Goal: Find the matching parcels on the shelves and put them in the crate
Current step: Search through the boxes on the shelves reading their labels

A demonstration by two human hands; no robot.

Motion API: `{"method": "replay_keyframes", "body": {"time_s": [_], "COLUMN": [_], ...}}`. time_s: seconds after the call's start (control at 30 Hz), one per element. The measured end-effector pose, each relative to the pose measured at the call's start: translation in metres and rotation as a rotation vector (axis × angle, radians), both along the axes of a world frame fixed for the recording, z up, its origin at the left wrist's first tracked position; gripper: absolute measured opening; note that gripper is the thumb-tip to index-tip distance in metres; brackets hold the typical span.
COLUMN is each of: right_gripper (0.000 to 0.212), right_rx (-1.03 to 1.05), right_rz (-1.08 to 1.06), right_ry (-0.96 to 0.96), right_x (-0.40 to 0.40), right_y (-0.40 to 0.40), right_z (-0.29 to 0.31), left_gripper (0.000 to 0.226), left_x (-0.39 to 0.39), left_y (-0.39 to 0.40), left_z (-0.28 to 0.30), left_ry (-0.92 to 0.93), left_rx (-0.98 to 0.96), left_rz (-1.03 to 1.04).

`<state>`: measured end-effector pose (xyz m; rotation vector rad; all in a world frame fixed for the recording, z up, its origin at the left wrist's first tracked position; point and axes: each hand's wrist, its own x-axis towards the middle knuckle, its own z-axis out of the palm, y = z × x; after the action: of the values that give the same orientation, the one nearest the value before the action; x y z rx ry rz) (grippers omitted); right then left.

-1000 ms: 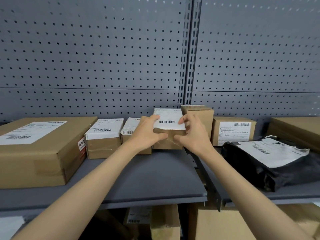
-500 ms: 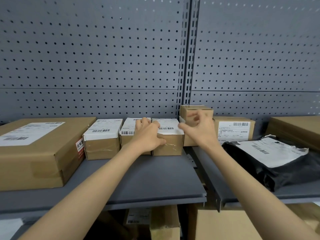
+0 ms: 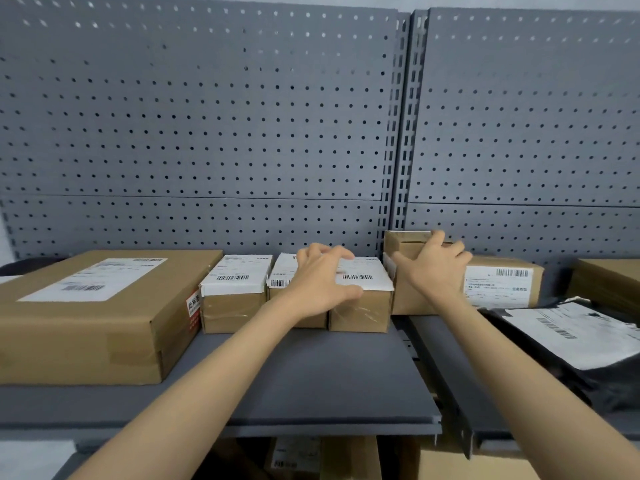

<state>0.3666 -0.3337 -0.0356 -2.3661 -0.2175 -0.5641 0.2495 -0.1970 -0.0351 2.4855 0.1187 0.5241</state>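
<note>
Resting on small labelled parcel, left hand is spreading fingers wide across its top, thumb lying along near edge. Right hand is reaching fingers over top of taller plain box just right; whether it grips, cannot tell. Both parcels are sitting at far edge of grey shelf, in row against pegboard. Large carton is lying at left, black mailer bag at right.

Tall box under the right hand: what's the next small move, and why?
Probably close the right hand on the tall box and tip it forward to check for a label. Its top shows only bare cardboard, and the left hand rests on a labelled box.
</note>
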Motion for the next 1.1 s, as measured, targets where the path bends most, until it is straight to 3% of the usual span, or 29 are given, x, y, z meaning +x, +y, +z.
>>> {"method": "replay_keyframes", "body": {"time_s": [0.13, 0.3, 0.47, 0.63, 0.87, 1.1], "right_gripper": [0.083, 0.105, 0.127, 0.135, 0.132, 0.08], "right_rx": [0.123, 0.357, 0.551, 0.365, 0.269, 0.5], "right_rz": [0.004, 0.064, 0.262, 0.392, 0.516, 0.501], "right_ry": [-0.073, -0.295, -0.39, -0.502, -0.468, -0.481], "right_x": [-0.005, -0.015, -0.029, -0.036, -0.035, -0.035], "right_y": [-0.007, -0.022, -0.035, -0.042, -0.048, -0.049], "right_z": [0.0, 0.009, 0.015, -0.001, -0.016, -0.018], "left_gripper": [0.046, 0.051, 0.061, 0.065, 0.047, 0.07], "left_x": [0.004, 0.011, 0.017, 0.019, 0.018, 0.021], "left_y": [-0.006, -0.026, -0.055, -0.073, -0.063, -0.06], "left_z": [0.002, 0.014, 0.025, 0.034, 0.031, 0.024], "left_ry": [-0.05, -0.11, -0.082, -0.127, -0.241, -0.26], "left_rx": [-0.07, -0.402, -0.673, -0.935, -0.996, -0.776], "left_rz": [-0.035, -0.121, -0.22, -0.35, -0.363, -0.353]}}
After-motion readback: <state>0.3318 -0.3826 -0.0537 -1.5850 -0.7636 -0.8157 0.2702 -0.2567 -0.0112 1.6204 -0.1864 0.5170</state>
